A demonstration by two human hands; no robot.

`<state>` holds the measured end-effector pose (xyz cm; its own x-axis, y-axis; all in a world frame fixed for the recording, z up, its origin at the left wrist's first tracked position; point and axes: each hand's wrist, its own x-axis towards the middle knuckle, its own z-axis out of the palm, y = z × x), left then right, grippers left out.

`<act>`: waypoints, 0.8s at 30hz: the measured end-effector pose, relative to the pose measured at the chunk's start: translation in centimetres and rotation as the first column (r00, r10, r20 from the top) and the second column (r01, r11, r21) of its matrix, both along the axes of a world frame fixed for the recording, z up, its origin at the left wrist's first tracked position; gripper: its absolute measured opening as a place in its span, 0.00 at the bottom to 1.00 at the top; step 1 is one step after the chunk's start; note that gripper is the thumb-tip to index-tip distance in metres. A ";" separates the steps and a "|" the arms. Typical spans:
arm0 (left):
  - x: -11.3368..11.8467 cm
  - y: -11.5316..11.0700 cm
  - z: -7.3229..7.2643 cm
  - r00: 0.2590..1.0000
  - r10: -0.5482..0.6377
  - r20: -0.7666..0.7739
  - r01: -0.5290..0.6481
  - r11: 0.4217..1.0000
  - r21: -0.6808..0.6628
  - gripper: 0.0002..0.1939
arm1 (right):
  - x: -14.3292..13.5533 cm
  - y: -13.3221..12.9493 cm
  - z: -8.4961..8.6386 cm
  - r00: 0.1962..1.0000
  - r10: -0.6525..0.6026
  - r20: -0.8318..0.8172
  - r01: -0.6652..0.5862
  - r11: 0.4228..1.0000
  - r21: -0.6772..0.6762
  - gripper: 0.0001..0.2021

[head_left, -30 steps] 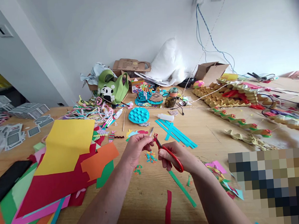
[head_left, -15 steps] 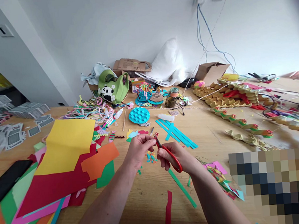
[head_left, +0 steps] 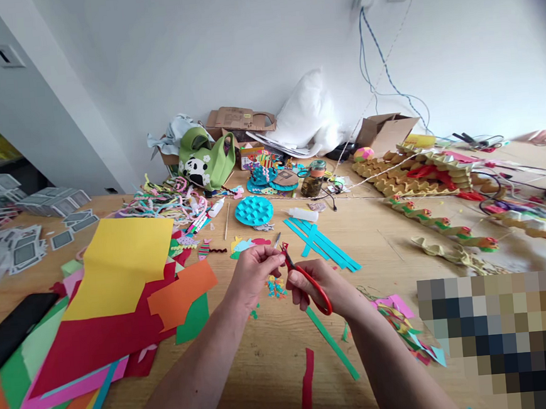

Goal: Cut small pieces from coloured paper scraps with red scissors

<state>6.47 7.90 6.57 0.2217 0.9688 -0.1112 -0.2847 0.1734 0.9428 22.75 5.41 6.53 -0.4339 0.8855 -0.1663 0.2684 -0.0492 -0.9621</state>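
Note:
My right hand [head_left: 319, 284] grips red-handled scissors [head_left: 313, 283], their blades pointing up and away from me. At the blade tips shows a small red paper piece [head_left: 285, 247]. My left hand [head_left: 258, 267] is closed in a pinch right beside the blades, its fingertips at the red piece; how much paper they cover is hidden. Below the hands lies a little pile of tiny orange, yellow and blue paper bits [head_left: 276, 287]. A green paper strip [head_left: 334, 344] and a red paper strip [head_left: 308, 384] rest nearer to me on the wooden table.
Coloured paper sheets [head_left: 117, 267] cover the left side. Ahead are a blue scaled disc [head_left: 253, 212], blue paper strips [head_left: 321, 245], a white glue bottle [head_left: 303, 214] and a jar [head_left: 313, 179]. Egg-carton pieces [head_left: 403, 172] and paper scraps [head_left: 405, 326] lie to the right.

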 end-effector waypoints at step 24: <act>-0.1 -0.1 0.0 1.000 -0.023 0.005 0.022 1.000 0.014 0.08 | 0.0 0.0 0.2 1.000 -0.007 0.003 0.007 1.000 0.003 0.29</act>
